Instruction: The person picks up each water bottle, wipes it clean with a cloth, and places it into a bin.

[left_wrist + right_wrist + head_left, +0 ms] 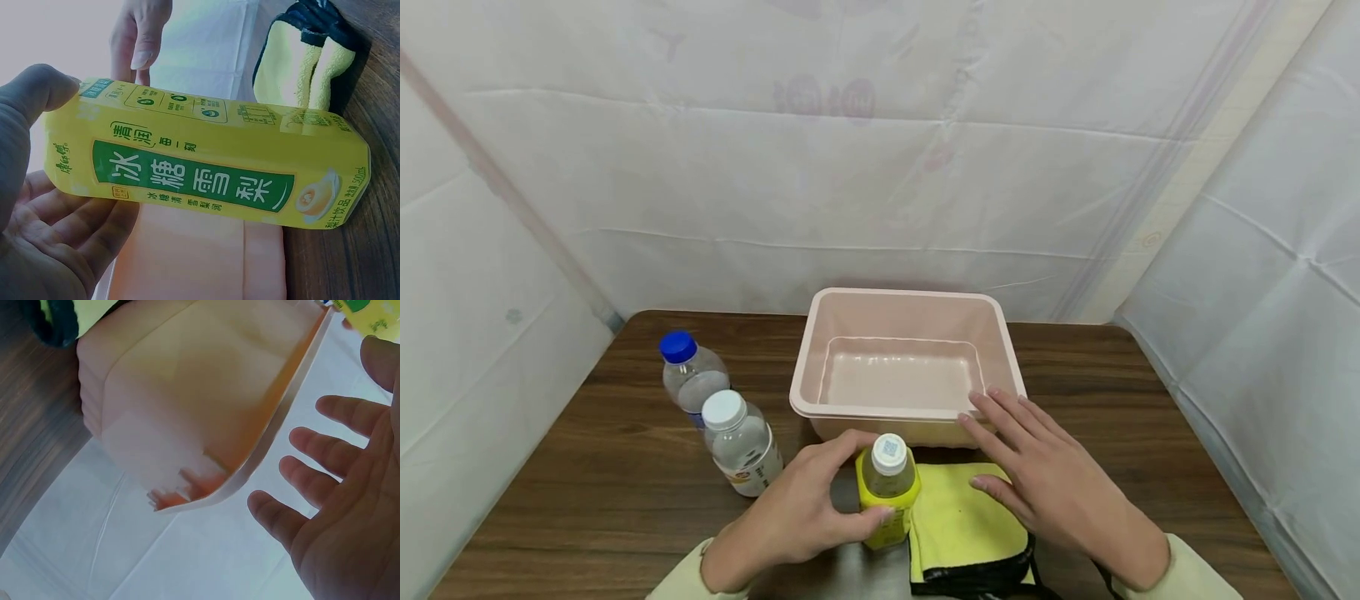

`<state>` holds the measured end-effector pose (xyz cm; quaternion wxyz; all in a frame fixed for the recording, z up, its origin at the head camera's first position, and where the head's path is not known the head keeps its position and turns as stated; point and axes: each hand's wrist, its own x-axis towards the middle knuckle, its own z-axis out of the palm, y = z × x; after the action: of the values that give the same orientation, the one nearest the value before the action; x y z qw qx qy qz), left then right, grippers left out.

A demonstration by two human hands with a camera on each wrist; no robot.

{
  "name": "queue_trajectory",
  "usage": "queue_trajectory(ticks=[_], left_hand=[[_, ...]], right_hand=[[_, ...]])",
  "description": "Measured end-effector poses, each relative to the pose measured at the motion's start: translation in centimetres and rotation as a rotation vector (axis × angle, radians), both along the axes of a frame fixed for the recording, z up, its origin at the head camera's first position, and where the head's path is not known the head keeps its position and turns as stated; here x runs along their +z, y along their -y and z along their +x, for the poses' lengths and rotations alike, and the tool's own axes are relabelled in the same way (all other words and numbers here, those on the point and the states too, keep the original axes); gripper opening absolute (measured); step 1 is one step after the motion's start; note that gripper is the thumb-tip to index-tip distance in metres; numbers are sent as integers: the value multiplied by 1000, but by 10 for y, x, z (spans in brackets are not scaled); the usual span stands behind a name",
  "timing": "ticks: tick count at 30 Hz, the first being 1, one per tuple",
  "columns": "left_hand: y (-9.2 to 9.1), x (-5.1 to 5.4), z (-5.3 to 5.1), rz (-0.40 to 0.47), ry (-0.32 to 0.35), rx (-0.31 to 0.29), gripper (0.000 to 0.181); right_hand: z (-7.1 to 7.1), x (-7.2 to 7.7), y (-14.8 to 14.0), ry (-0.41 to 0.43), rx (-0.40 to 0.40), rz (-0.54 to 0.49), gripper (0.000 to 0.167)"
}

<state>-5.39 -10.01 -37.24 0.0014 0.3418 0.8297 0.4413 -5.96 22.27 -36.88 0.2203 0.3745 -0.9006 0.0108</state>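
Right up close, the left grip (805,508) had the yellow bottle (891,492), and what a neat clasp it was! Thumb to the near side, fingers curled round the far side, the two parted only by the bottle's width, high up near the shoulder. The bottle's white cap (890,454) poked up above the fingers, and the left wrist view caught the label full on: yellow, with a green panel of white characters. Whether its base touched the desk (587,467), I couldn't tell. It stood just in front of the pink tub (880,412), close beside a yellow-and-black fabric item (966,517) lying on the desk.

Over to the right grip (1052,483): spread wide, fingers apart, thumb out, nothing in hold! From the head view its fingertips overlapped the tub's front right corner, but the right wrist view showed a gap between them and the rim.

Out on the left, two clear bottles stood close together, the white-capped bottle (745,446) nearer, the blue-capped bottle (692,379) partly behind it. Pale sheeting (880,183) rose behind the lot.
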Motion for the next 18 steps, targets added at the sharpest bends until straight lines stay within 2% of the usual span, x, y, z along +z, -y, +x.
queue_trajectory(ticks=[18], left_hand=[[0, 0, 1, 10, -21, 4, 51]], right_hand=[[-15, 2, -11, 62, -52, -14, 62]])
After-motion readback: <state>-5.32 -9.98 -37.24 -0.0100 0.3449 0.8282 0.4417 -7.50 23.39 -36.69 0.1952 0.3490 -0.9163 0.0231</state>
